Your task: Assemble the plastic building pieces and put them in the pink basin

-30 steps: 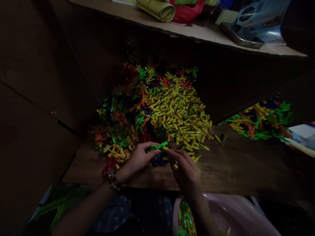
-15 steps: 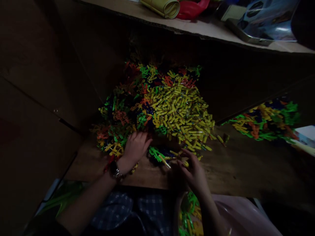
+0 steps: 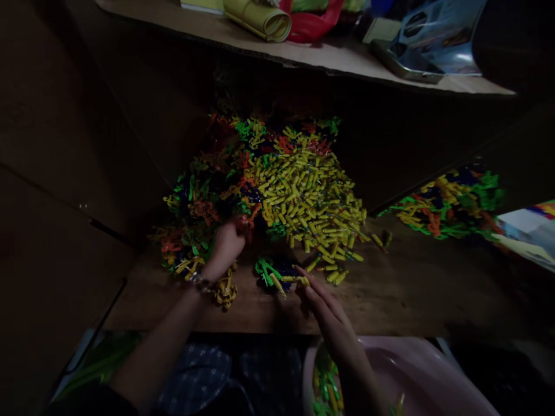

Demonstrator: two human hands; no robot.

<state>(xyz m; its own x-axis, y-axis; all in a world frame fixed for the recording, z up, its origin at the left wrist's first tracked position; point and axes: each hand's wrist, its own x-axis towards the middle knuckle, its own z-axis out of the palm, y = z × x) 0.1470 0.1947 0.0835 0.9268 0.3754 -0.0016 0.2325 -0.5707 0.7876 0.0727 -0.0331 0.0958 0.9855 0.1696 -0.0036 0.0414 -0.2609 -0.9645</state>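
My left hand (image 3: 226,247), a bracelet at its wrist, reaches to the front of the mixed heap. Its fingers are closed on an orange plastic piece (image 3: 250,218). My right hand (image 3: 325,305) hovers low over the board, a small yellow tube (image 3: 302,281) pinched at thumb and fingertips. Left of those fingertips lie green plastic pieces (image 3: 265,269), dark blue ones and a loose yellow tube (image 3: 277,284). Behind rises a large pile of yellow tubes (image 3: 310,199). Yellow-orange pieces (image 3: 226,292) lie by my left wrist.
A wooden work board (image 3: 416,289) runs across. Another heap of coloured pieces (image 3: 446,202) lies at right. Below, a pink basin (image 3: 416,370) stands beside a container with green and yellow pieces (image 3: 327,384). Overhead juts a shelf (image 3: 312,60) with a yellow roll (image 3: 260,22).
My left hand has gone from spread fingers to closed on an orange piece. My right hand has shifted left, bringing a yellow tube near the green pieces. The whole view has shifted slightly.
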